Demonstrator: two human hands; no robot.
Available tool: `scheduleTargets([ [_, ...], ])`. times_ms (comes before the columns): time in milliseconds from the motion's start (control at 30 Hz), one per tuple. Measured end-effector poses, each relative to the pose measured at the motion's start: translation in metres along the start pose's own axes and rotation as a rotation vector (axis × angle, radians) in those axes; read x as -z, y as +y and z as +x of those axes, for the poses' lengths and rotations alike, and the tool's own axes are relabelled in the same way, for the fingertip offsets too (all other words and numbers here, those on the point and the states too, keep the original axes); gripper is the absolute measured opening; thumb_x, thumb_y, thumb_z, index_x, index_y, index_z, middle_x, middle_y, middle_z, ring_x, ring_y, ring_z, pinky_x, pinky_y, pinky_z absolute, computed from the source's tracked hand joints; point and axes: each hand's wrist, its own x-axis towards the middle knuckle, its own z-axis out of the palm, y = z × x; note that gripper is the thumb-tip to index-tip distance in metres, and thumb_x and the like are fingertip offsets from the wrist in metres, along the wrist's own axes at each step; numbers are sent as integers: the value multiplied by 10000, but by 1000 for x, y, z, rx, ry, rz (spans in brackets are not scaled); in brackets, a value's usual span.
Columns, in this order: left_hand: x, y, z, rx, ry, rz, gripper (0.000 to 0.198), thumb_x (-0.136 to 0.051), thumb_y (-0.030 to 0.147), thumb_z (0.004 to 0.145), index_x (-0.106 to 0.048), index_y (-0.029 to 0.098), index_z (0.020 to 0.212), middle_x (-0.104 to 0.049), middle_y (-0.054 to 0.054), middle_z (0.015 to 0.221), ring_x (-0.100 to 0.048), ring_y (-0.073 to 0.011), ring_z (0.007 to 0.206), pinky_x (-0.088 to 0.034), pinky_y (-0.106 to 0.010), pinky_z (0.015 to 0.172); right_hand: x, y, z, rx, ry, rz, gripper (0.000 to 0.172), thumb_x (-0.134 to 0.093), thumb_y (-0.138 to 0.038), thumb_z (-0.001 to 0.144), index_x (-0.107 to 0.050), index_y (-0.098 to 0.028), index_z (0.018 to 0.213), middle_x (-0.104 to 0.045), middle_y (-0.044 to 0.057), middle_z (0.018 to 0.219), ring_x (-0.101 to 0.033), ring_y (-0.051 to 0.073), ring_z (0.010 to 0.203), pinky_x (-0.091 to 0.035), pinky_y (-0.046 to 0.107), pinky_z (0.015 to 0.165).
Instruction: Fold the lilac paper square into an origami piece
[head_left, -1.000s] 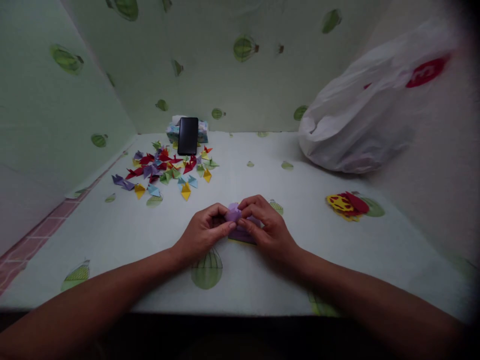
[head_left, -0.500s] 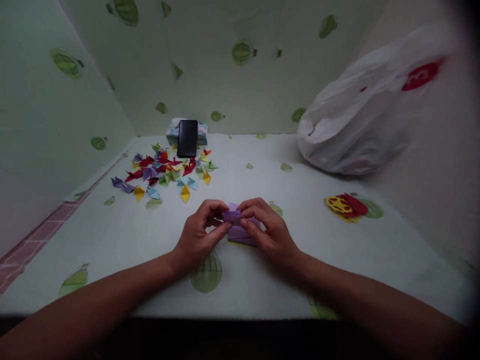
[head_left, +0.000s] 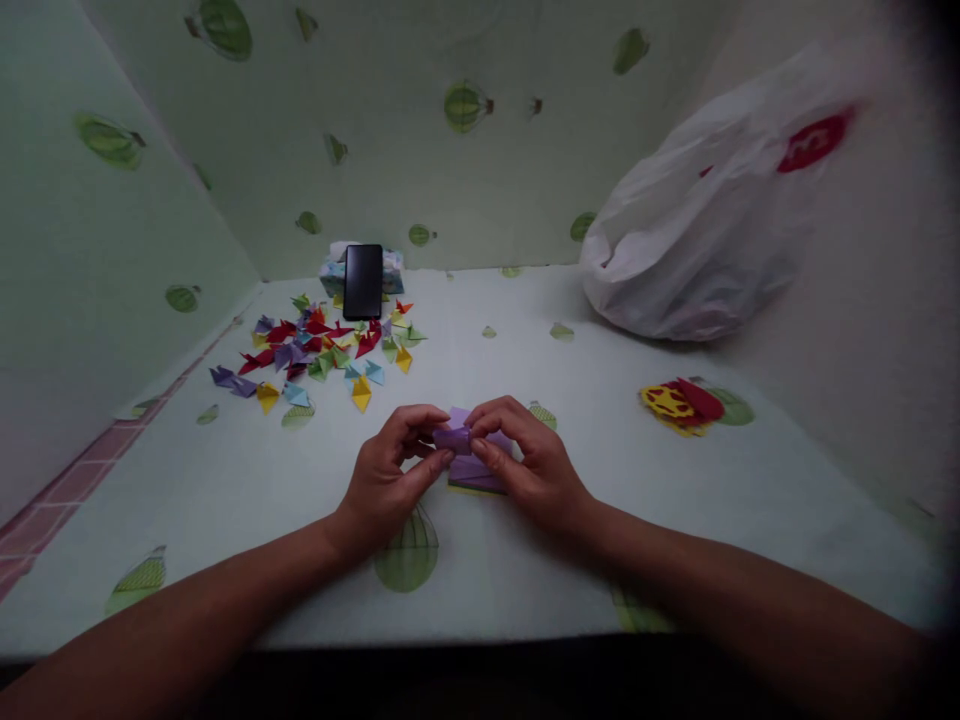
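The left hand point(head_left: 386, 480) and the right hand point(head_left: 529, 470) are meeting over the middle of the table point(head_left: 600, 560), both pinching a small purple folded paper point(head_left: 452, 437) between thumb and fingertips; the fingers are curling in close around it, nearly shut, with the paper held just above the tabletop. Directly beneath and a little nearer the right hand, a small stack of purple paper sheets point(head_left: 472, 474) is lying flat on the table (a thin yellow edge is showing under it), and the right hand's fingers are resting against it. Farther back on the left, a scatter of folded paper pieces point(head_left: 315, 345) in red, purple, yellow, green and blue is spreading across the pale cloth, well apart from the hands. Behind that scatter a black phone point(head_left: 363, 281) is leaning upright against a tissue box point(head_left: 334, 272) near the back wall. On the right, a little pile of red and yellow paper point(head_left: 679, 403) is lying on the table, and behind it a large white plastic bag point(head_left: 697, 230) with a red mark is slumping against the side wall.
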Motion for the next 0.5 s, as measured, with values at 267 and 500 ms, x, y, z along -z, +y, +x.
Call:
scheduleTargets([
  [267, 1, -1, -2, 20, 9, 23, 322, -693, 150, 853, -592, 244, 1144, -629, -29, 1069, -643, -128, 868, -555, -271, 805, 1, -2, -1, -130, 23, 30, 61, -580, -173, 902, -578, -201, 957, -627, 47, 931, -597, 176, 881, -466, 316, 798],
  [500, 0, 0, -1, 45, 14, 2, 314, -702, 165, 844, -589, 241, 1127, -630, -22, 1013, -637, -132, 857, -557, -262, 771, 2, -4, 1, -183, -39, 103, 64, -559, -228, 911, -605, -194, 883, -636, 25, 842, -587, 155, 780, -459, 289, 724],
])
